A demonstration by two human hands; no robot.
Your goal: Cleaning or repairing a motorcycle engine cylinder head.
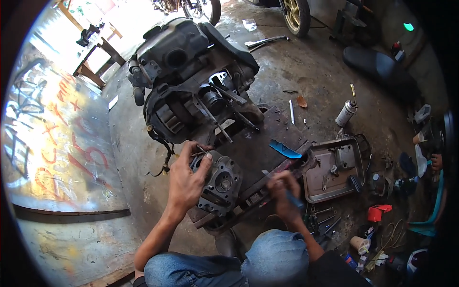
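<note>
A grey metal cylinder head (224,184) rests on a dark, dirty work stand (260,165) before my knees. My left hand (187,176) is closed on its left edge, thumb on the upper side. A thin metal piece shows by the thumb tip; whether I pinch it is unclear. Just right of the cylinder head, my right hand (285,193) is closed around a blue-handled tool (293,199) with a pale flat tip. Motion blurs this hand, and the tool's exact kind cannot be told. A blue torn strip (285,149) lies on the stand beyond it.
Ahead stands a partly dismantled engine (191,81). To the right are a metal tray (330,189) with parts, a spray can (346,114) and scattered hand tools (325,221). A painted panel (62,138) stands left; a motorcycle seat (375,67) lies far right.
</note>
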